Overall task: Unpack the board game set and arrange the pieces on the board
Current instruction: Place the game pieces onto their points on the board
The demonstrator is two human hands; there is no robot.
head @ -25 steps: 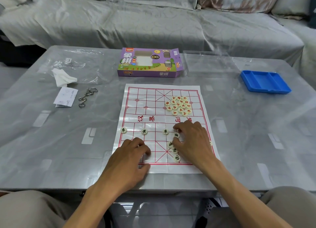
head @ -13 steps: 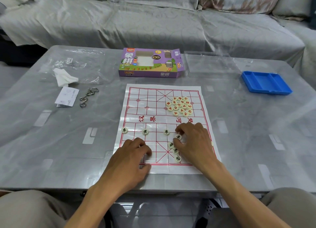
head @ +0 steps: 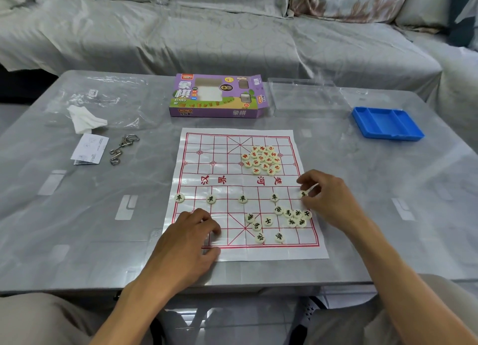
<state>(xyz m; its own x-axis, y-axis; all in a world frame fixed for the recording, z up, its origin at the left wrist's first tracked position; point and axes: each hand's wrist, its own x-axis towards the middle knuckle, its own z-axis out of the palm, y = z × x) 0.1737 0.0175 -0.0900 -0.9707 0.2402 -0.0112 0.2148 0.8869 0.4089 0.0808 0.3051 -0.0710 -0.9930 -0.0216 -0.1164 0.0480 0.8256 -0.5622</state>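
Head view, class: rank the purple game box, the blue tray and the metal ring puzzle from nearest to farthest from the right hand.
1. Blue tray, beyond the right hand, to its right.
2. Purple game box, far side, left of it.
3. Metal ring puzzle, far left of the board.

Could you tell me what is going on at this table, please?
A person is setting up xiangqi on a paper board. The right hand pinches a black-marked piece at the right end of the soldier row, where four soldier pieces already stand. The left hand rests on the board's near left corner. Other black pieces lie loose near the right hand, and the red pieces sit heaped on the far half. The purple box lies beyond.
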